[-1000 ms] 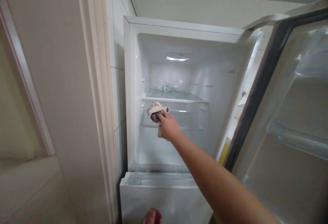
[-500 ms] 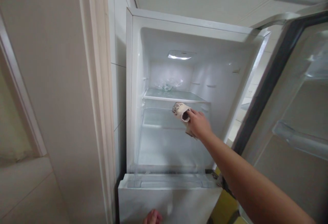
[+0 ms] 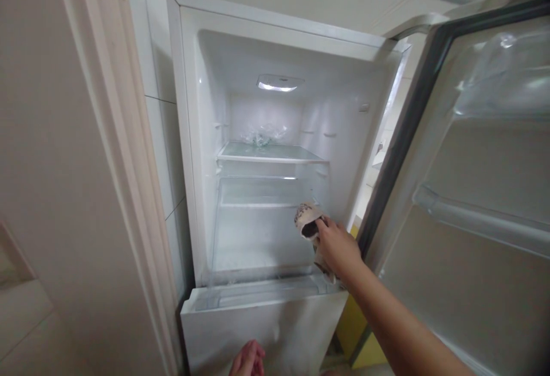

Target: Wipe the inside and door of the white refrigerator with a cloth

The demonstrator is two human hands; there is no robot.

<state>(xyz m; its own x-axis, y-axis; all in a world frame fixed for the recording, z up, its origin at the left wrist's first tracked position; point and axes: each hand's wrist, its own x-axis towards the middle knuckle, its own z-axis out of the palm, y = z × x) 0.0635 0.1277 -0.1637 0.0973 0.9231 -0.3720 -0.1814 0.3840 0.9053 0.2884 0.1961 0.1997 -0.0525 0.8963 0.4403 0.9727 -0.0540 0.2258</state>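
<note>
My right hand point(image 3: 337, 241) is closed on a bunched cream cloth point(image 3: 307, 215) with a dark print, its folds hanging below the fingers. It is at the right side of the open fridge point(image 3: 258, 12), in front of the lower part of the compartment. At the bottom edge, my left hand point(image 3: 249, 359) appears with its fingers curled together before the white lower front point(image 3: 275, 330) of the fridge; no object shows in it. A glass shelf point(image 3: 275, 151) bears a crumpled clear plastic bag point(image 3: 262, 134). Below it lies a clear sheet or shelf point(image 3: 244, 192).
The fridge door point(image 3: 485, 164) stands open on the right, with clear door racks point(image 3: 485, 218). A lamp point(image 3: 280, 83) glows in the fridge ceiling. On the left, a pale door frame point(image 3: 107, 106) and a tiled wall point(image 3: 154, 78) stand close by. A yellow cabinet point(image 3: 350, 318) shows behind the door.
My right hand and the cloth have moved down within the compartment, towards its lower right. The view has shifted to the right, so the fridge sits further left.
</note>
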